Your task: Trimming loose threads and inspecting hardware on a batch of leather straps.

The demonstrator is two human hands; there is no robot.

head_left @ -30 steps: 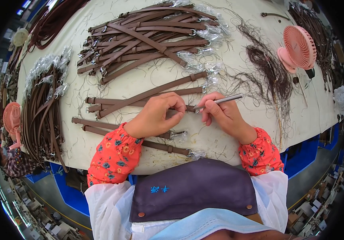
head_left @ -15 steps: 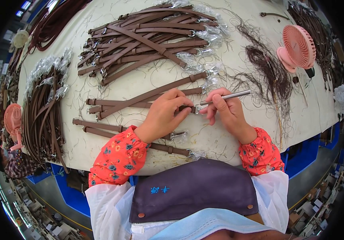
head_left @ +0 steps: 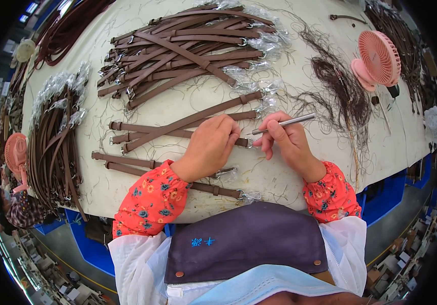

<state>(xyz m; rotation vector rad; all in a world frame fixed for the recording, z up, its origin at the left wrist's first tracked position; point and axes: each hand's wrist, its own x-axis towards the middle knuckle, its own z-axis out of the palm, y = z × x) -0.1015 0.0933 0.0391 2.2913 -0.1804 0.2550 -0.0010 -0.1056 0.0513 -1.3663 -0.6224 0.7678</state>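
My left hand (head_left: pixel 209 143) lies curled over a brown leather strap (head_left: pixel 239 142), gripping it near its right end. Just right of the fingers, a small metal ring (head_left: pixel 249 143) shows at the strap's tip; the fingertips are partly hidden. Between the thumb and fingers of my right hand (head_left: pixel 286 140) is a slim silver pen-like tool (head_left: pixel 299 120), its left end close above the ring. Two more straps with metal fittings lie nearer me, the front one a brown strap (head_left: pixel 203 188) with a clear plastic wrap (head_left: pixel 252 196) at its right end.
A large heap of brown straps (head_left: pixel 188 48) lies at the far middle, and a bundle of straps (head_left: pixel 53 147) at the left. Tangled dark thread (head_left: pixel 337 86) spreads to the right, beside a pink fan (head_left: pixel 378 58). Blue bins (head_left: pixel 388 201) sit below the table edge.
My left hand has turned over the strap, its thumb and fingers now curled closer together, and more of the strap's end shows. The tool has shifted slightly left in my right hand.
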